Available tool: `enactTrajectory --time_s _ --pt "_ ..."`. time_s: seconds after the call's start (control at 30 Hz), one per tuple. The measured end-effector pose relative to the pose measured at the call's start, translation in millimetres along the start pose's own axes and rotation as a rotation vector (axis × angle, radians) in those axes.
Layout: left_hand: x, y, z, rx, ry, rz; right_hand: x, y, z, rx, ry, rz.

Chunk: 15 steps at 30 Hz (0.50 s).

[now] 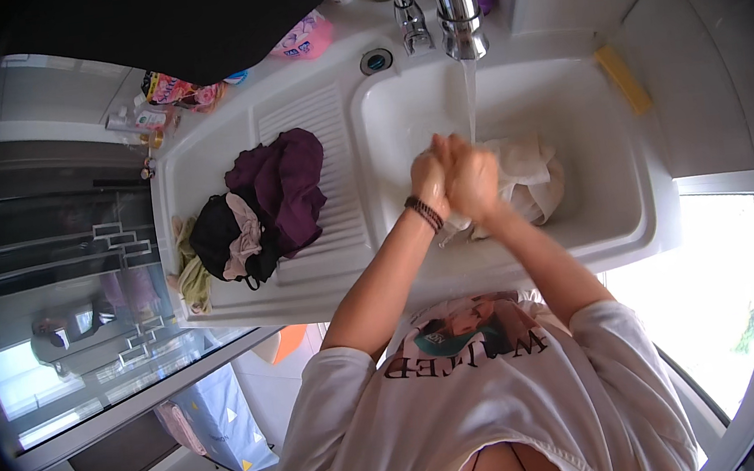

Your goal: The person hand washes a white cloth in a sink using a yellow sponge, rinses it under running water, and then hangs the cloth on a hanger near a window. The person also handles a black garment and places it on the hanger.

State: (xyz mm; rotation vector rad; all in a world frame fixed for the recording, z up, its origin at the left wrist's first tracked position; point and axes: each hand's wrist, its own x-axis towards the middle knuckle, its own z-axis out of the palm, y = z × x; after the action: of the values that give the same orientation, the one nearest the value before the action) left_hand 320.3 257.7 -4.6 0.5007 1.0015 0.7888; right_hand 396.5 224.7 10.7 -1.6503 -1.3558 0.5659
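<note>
Over the basin of a white laundry sink [626, 221], my left hand [427, 177] and my right hand [473, 172] are pressed together. Both look closed around part of a wet, whitish cloth [523, 173], most of which lies in the basin just right of them. How much fabric is inside the fingers is hidden. Water runs from the chrome faucet [461, 27] in a thin stream, falling at the back of my hands. A dark beaded bracelet circles my left wrist.
On the ribbed drainboard [341, 170] lie a purple garment [291, 189], a black garment [214, 240] with a pink cloth [242, 233], and a green cloth [193, 277]. A yellow bar [624, 80] rests on the right rim. Pouches and bottles line the back edge.
</note>
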Motion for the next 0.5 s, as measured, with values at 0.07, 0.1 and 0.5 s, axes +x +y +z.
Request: enactTrajectory --time_s 0.07,0.1,0.5 --pt "-19.5 1.1 2.5 0.061 -0.107 -0.004 18.1 45.9 1.0 0.019 0.026 0.237" --pt "-22.5 4.0 -3.1 0.075 -0.174 0.056 17.4 56.7 -0.1 0.231 -0.054 0.33" --pt "-74.2 37.9 -59.8 0.192 -0.172 0.089 -13.9 50.9 -51.7 1.152 -0.356 0.455"
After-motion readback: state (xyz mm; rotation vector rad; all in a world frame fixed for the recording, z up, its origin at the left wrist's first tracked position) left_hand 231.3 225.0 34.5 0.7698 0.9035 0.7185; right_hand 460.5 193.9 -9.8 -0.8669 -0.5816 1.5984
